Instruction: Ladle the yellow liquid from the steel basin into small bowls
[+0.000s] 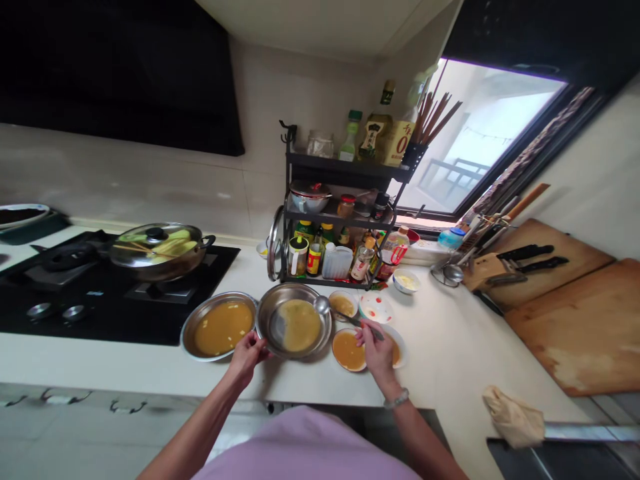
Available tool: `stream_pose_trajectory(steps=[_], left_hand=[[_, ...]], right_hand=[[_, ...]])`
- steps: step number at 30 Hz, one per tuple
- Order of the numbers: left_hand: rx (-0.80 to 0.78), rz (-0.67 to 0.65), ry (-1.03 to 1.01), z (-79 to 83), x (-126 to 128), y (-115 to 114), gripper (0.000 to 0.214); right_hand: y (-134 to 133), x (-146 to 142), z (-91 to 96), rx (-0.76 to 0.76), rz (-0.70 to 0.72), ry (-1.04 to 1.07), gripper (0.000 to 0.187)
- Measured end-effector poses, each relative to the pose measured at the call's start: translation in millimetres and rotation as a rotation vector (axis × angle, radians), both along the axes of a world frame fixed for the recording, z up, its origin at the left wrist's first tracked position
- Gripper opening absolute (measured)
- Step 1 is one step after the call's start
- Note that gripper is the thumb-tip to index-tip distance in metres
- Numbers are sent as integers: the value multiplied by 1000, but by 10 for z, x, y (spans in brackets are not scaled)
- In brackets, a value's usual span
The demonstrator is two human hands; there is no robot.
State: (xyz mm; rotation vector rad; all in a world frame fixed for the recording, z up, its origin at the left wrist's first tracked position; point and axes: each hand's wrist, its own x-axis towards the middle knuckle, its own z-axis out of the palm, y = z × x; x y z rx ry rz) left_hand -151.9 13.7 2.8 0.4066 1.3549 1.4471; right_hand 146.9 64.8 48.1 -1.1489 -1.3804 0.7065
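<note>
My left hand grips the rim of a round metal pan, which is tilted a little and has a thin yellowish liquid pooled on its right side. In my right hand is the dark handle of a metal spoon, its bowl over the pan's right rim. Left of the pan, a second metal dish holds orange-brown liquid with pale bits. Under and beside my right hand are a bowl of orange liquid, another partly hidden bowl, a small bowl of yellowish liquid and a red-spotted white bowl.
A lidded pan with greens inside sits on the black stove. Behind the bowls stands a black rack of bottles and jars. To the right are a small bowl, a knife block and wooden cutting boards.
</note>
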Motion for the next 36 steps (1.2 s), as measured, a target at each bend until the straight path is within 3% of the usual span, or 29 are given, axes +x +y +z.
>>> stream_pose_trajectory(steps=[9, 13, 20, 36], left_hand=[[-12, 1, 2, 15, 6, 14, 42], [-13, 0, 2, 7, -6, 22, 42], [-3, 2, 2, 12, -4, 23, 42], [-28, -3, -13, 32, 9, 26, 45]], right_hand=[[-60, -235, -292, -105, 107, -83, 32], [-19, -274, -333, -217, 44, 89, 36], [69, -236, -261, -370, -56, 419, 36], [151, -54, -4, -345, -106, 590, 29]])
